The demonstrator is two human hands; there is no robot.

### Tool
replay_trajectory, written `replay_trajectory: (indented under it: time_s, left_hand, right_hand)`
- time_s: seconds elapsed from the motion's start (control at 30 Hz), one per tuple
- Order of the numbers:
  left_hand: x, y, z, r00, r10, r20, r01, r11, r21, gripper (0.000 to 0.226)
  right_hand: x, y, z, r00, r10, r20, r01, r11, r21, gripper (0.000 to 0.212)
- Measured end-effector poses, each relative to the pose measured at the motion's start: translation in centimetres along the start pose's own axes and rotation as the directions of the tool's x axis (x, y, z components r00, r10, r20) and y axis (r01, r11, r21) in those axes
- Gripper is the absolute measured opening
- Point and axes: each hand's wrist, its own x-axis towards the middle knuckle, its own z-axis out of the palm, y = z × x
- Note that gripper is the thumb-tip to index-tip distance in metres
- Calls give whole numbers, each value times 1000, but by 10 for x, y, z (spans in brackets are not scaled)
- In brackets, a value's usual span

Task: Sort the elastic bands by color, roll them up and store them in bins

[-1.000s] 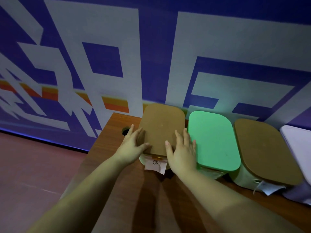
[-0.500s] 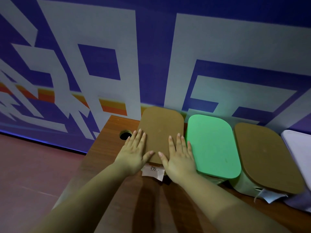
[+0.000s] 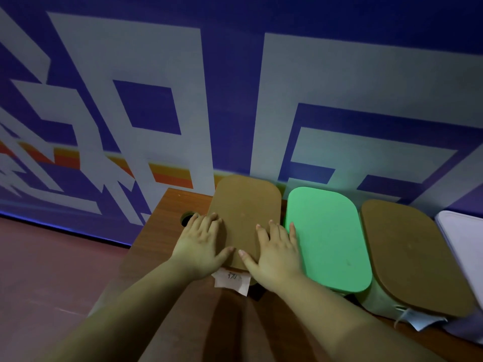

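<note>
Several lidded bins stand in a row along the wall on a wooden table [image 3: 162, 231]. The leftmost bin has a brown lid [image 3: 245, 202] and a paper label [image 3: 231, 279] hanging at its front. My left hand [image 3: 201, 246] lies flat on the lid's left side, fingers straight. My right hand [image 3: 277, 252] lies flat on the lid's right side, its little finger at the edge of the green lid [image 3: 326, 239]. Both hands press on the brown lid. No elastic bands are in sight.
Right of the green-lidded bin stands another bin with a brown lid [image 3: 410, 254], a paper tag at its front. A pale lilac lid [image 3: 465, 239] shows at the right edge. A round cable hole [image 3: 186, 218] sits in the table's left corner. The blue and white wall rises behind.
Both hands have spread flat on top of the brown lid, from gripping its near edge a second ago. The lid now sits level on its bin.
</note>
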Motion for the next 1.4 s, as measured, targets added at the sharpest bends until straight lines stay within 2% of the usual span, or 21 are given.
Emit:
replay_trajectory:
  time_s: [0.07, 0.1, 0.2, 0.27, 0.4, 0.47, 0.57, 0.67, 0.77, 0.93, 1.1, 1.2, 1.33, 1.4]
  left_hand:
    - [13, -4, 2, 991, -1, -135, 3, 1000, 13, 54]
    - [21, -5, -1, 987, -23, -156, 23, 1000, -5, 45]
    - [52, -1, -10, 990, -98, -103, 93, 994, -51, 39]
    - [74, -3, -9, 993, -108, -49, 106, 993, -51, 39]
    - [109, -14, -2, 998, -43, 51, 50, 988, -144, 73]
    - [119, -22, 5, 992, 5, 127, 13, 990, -138, 81]
    - [121, -28, 15, 991, 44, 128, -26, 990, -137, 100]
    - [121, -28, 21, 990, 32, 135, -8, 984, -176, 115]
    - [123, -30, 24, 991, 25, 135, 1, 983, -185, 108]
    - [126, -32, 26, 988, 24, 154, 9, 978, -209, 76]
    - [126, -32, 25, 988, 26, 153, 8, 977, -215, 78]
    - [124, -29, 22, 986, 16, 166, 9, 989, -145, 89]
    - [121, -18, 7, 980, -10, 198, 6, 1000, 17, 74]
    - [120, -12, -6, 978, -41, 204, 30, 998, 60, 64]
  right_hand:
    - [12, 6, -10, 998, -3, -63, 3, 1000, 6, 64]
    - [21, 9, -15, 996, 5, -88, -2, 1000, 30, 54]
    - [55, 19, -22, 994, 22, -104, -12, 996, 92, 41]
    - [76, 23, -22, 996, 9, -92, 1, 995, 101, 43]
    - [106, 26, -16, 999, -15, -36, 21, 987, 161, 58]
    - [113, 25, -10, 999, -22, -30, 26, 988, 155, 61]
    - [117, 26, -2, 999, -46, -28, 47, 997, 54, 66]
    - [118, 29, 3, 999, -39, 1, 39, 997, 69, 72]
    - [120, 30, 8, 999, -34, -2, 34, 996, 87, 78]
    - [122, 32, 11, 999, -41, 28, 38, 996, 83, 75]
    - [124, 34, 9, 997, -56, 56, 50, 994, 94, 74]
    - [121, 32, 6, 999, -33, 42, 30, 997, 76, 74]
    - [109, 26, -10, 998, 22, -52, -20, 999, 39, 75]
    - [102, 29, -23, 998, 38, -40, -31, 988, 149, 71]
